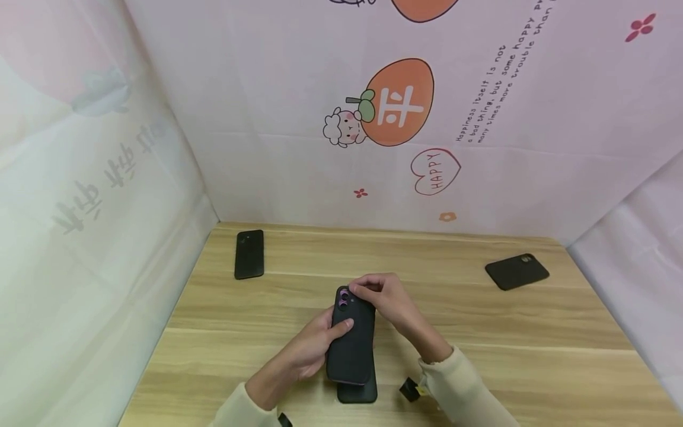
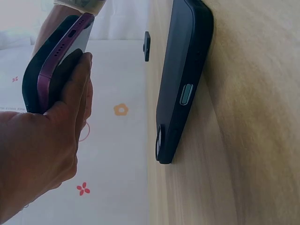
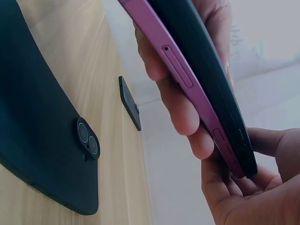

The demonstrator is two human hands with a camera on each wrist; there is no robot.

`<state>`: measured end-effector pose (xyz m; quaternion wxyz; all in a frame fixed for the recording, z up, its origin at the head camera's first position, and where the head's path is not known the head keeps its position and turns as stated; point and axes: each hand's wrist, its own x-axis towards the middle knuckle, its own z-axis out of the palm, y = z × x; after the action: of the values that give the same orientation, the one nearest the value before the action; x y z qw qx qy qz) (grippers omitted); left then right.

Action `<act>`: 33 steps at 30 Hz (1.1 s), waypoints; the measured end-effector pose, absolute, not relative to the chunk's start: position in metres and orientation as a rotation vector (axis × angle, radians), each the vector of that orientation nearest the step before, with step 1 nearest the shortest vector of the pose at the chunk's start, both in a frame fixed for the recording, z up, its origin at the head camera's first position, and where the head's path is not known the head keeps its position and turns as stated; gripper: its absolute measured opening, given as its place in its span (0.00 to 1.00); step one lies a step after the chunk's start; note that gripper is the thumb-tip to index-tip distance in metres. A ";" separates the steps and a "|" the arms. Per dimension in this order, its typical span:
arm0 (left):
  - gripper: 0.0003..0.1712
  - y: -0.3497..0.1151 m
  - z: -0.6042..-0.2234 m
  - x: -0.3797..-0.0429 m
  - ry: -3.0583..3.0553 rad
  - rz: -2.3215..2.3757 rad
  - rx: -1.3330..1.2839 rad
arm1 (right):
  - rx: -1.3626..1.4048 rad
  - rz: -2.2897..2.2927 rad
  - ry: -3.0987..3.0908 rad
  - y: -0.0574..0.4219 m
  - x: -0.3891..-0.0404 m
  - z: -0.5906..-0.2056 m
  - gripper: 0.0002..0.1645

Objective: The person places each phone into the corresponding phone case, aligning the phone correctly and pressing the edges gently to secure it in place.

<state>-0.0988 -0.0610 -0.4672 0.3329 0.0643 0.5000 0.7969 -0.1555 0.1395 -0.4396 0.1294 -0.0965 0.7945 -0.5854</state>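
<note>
Above the near middle of the bench, the left hand grips a purple-edged phone and the black case on its back, thumb across the case, fingers curled beneath. The right hand pinches their upper corner, its fingertips partly hidden from the head view. From the right wrist, phone and case lie against each other with the purple side exposed; how far they are joined is hard to judge. The phone's screen shows only as a sliver in the left wrist view.

Below them lies a black phone-shaped piece, mostly covered from overhead; whether a phone fills it I cannot tell. Farther off rest a dark phone-like slab at left and a black cover at right. Beside the right sleeve, a small black block is unclear.
</note>
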 end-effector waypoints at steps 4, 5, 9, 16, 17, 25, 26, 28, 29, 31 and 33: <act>0.33 -0.061 -0.468 -0.098 1.289 2.092 0.187 | -0.298 -1.712 2.304 0.139 -0.155 -0.440 0.12; 0.33 -0.061 -0.468 -0.098 1.285 2.094 0.193 | -0.294 -1.711 2.308 0.139 -0.154 -0.440 0.12; 0.34 -0.061 -0.467 -0.097 1.289 2.098 0.206 | -0.308 -1.724 2.309 0.139 -0.154 -0.440 0.12; 0.34 -0.059 -0.465 -0.097 1.366 2.109 0.156 | -0.349 -1.750 2.287 0.139 -0.152 -0.439 0.12; 0.33 -0.058 -0.465 -0.097 1.372 2.111 0.153 | -0.345 -1.750 2.287 0.139 -0.152 -0.439 0.12; 0.34 -0.058 -0.463 -0.096 1.408 2.140 0.113 | -0.275 -1.793 2.252 0.144 -0.152 -0.437 0.14; 0.34 -0.058 -0.463 -0.096 1.412 2.143 0.106 | -0.265 -1.803 2.244 0.145 -0.152 -0.437 0.15; 0.34 -0.059 -0.462 -0.096 1.416 2.146 0.096 | -0.255 -1.812 2.230 0.147 -0.153 -0.437 0.17; 0.34 -0.059 -0.462 -0.096 1.415 2.146 0.094 | -0.252 -1.812 2.225 0.148 -0.153 -0.438 0.18; 0.34 -0.059 -0.461 -0.096 1.413 2.147 0.095 | -0.234 -1.811 2.218 0.150 -0.153 -0.438 0.19; 0.34 -0.059 -0.461 -0.096 1.406 2.150 0.098 | -0.213 -1.809 2.216 0.150 -0.153 -0.439 0.19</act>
<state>-0.0958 -0.0592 -0.4610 0.2814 0.0367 0.5247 0.8026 -0.1533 0.1504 -0.4386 0.1362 -0.0734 0.7653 -0.6248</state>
